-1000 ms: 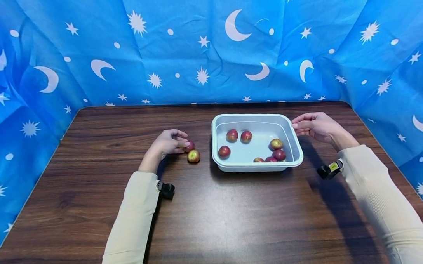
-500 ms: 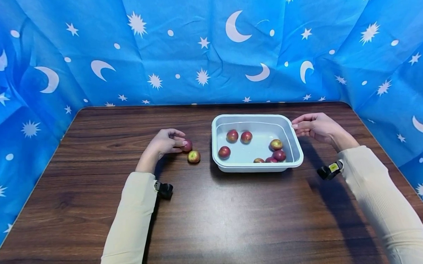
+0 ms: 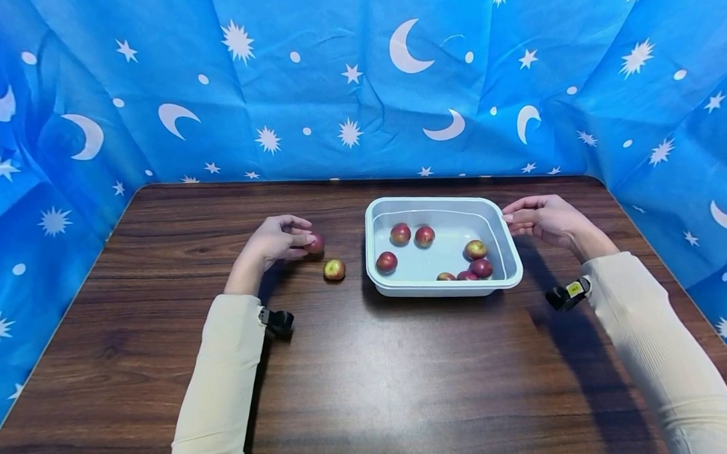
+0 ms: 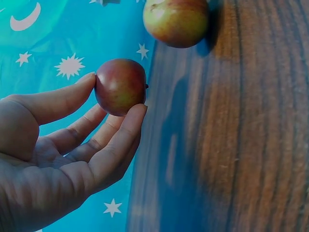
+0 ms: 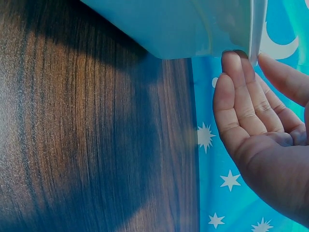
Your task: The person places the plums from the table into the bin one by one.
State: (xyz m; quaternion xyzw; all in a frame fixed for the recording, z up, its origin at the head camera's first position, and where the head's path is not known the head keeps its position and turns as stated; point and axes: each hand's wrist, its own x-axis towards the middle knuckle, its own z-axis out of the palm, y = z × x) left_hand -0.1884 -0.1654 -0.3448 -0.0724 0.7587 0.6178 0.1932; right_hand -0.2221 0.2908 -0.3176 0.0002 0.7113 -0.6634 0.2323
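Note:
My left hand (image 3: 278, 239) pinches a dark red plum (image 4: 120, 87) between the thumb and fingertips, left of the tub. In the left wrist view the plum shows a short dark stem. A yellow-green and red plum (image 3: 334, 269) lies on the table just right of that hand. The white rectangular plastic tub (image 3: 444, 288) stands right of centre with several red and yellowish plums inside, some partly hidden by its front wall. My right hand (image 3: 545, 218) holds the tub's right rim, thumb on the outer edge and fingertips under it in the right wrist view.
The dark wood-grain table (image 3: 368, 374) reaches back to a blue curtain (image 3: 322, 75) printed with white moons and stars. Black wrist cameras hang below both cream sleeves, one a dark strap unit (image 3: 278, 321) over the table at left.
My left hand has drawn left and slightly back with the red plum, widening the gap to the yellow-green plum. My right hand and the tub have stayed in place.

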